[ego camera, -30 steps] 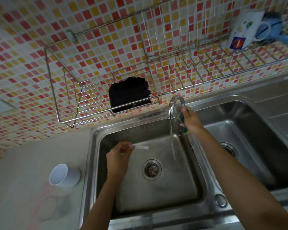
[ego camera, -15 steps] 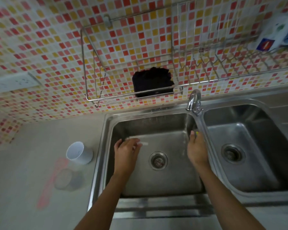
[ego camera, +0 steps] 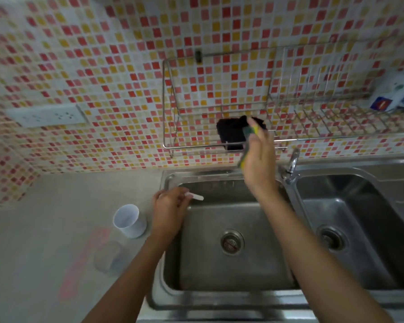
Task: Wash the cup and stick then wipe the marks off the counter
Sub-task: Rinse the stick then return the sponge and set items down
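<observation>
My left hand holds a short white stick over the left edge of the left sink basin. My right hand is raised above the basin's back rim, gripping a yellow-and-green sponge just in front of the wire rack. A white cup stands upright on the grey counter, left of the sink. A pink streak and a faint grey ring mark lie on the counter in front of the cup.
A black cloth lies in the wire rack on the tiled wall. The tap stands between the two basins; the right basin lies beyond it. A white socket strip sits on the wall at left. A mug and packet rest at the rack's right end.
My right hand has risen from the basin by the tap up to the wire rack with the sponge. The left hand, still holding the stick, has shifted slightly left. The view has panned left.
</observation>
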`<action>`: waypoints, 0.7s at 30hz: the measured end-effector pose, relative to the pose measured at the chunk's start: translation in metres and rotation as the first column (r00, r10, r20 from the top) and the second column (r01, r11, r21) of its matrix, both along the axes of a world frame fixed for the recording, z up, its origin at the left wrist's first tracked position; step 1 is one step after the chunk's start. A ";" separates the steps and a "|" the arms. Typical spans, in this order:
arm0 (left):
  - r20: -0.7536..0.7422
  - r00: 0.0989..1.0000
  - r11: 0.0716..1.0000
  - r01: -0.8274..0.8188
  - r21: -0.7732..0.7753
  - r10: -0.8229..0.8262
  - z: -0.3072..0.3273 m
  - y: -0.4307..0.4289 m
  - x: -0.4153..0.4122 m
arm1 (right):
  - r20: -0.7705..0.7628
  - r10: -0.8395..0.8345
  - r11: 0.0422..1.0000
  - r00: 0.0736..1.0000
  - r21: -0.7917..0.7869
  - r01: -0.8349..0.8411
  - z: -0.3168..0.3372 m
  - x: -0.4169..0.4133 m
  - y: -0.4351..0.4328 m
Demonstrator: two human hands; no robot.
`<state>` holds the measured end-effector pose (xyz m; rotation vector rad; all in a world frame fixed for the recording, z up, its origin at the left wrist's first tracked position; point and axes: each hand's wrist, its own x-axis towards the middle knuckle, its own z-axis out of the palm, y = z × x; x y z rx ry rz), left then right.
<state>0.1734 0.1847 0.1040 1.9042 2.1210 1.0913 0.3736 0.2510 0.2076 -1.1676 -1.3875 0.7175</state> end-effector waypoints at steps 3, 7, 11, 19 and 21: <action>0.018 1.000 1.000 -0.007 0.027 0.006 0.020 0.006 -0.030 | 0.213 0.047 0.999 0.976 -0.010 -0.046 0.028 -0.040 0.053; 0.030 0.999 0.998 -0.024 0.065 0.023 0.030 0.006 -0.073 | 0.495 0.125 0.987 0.860 -0.153 -0.056 0.021 -0.084 0.113; 0.034 0.998 0.996 -0.047 0.073 0.044 0.026 0.000 -0.119 | 0.668 0.169 0.959 0.725 -0.282 0.037 0.003 -0.109 0.145; -0.008 0.999 0.999 -0.033 -0.026 0.032 0.003 -0.013 -0.186 | 0.590 -0.125 0.992 0.797 0.077 0.098 -0.002 -0.123 0.090; -0.050 0.999 0.996 -0.023 -0.088 0.019 -0.011 -0.017 -0.201 | 0.402 -0.223 0.919 0.888 0.390 0.054 -0.013 -0.137 0.042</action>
